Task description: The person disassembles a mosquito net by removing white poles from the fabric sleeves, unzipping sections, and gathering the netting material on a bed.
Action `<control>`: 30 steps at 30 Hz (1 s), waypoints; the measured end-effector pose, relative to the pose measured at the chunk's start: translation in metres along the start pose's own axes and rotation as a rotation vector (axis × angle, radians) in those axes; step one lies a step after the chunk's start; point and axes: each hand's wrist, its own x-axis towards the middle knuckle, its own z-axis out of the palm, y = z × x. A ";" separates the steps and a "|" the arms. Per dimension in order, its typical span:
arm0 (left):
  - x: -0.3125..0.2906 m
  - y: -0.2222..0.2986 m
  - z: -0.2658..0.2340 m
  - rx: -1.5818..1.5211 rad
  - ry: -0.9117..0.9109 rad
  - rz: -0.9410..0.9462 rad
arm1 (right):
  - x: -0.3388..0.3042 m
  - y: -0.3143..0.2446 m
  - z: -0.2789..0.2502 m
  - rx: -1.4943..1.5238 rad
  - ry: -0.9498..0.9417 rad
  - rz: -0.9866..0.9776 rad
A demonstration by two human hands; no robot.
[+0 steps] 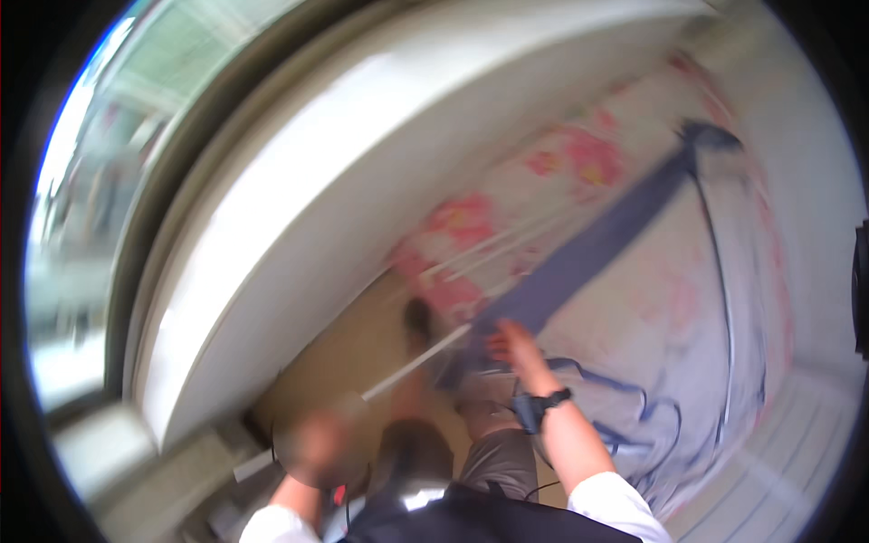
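Note:
A thin white rod (416, 364) slants up and to the right from my left hand (319, 443). That hand is badly smeared, but the rod's lower end runs into it, so it appears closed around it. The rod's upper end meets a long strip of dark blue-grey cloth (579, 258), and whether it goes inside or behind is unclear. My right hand (513, 346), with a black watch (541, 407) on the wrist, is at the near end of the cloth. Its fingers overlap the cloth, too blurred to show a grip.
The cloth lies across a bed with a pink-flowered cover (593, 158). Dark cords or straps (721, 299) trail over the bed's right side. A broad white window ledge (299, 190) curves along the left. Brown floor (353, 339) shows between ledge and bed.

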 end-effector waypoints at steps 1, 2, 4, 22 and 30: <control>-0.004 -0.003 -0.015 0.080 -0.054 -0.002 | -0.010 -0.001 -0.007 -0.028 -0.001 0.021; -0.008 -0.005 -0.030 0.089 -0.059 0.003 | -0.022 0.000 -0.015 -0.062 0.017 0.024; -0.018 -0.002 -0.059 0.144 0.049 -0.074 | -0.045 -0.005 -0.028 -0.068 0.021 0.073; -0.149 0.029 -0.222 0.436 0.436 -0.033 | -0.226 -0.066 -0.030 -0.397 -0.178 -0.235; -0.137 0.009 -0.280 0.423 0.467 0.038 | -0.267 -0.081 0.027 -0.507 -0.142 -0.451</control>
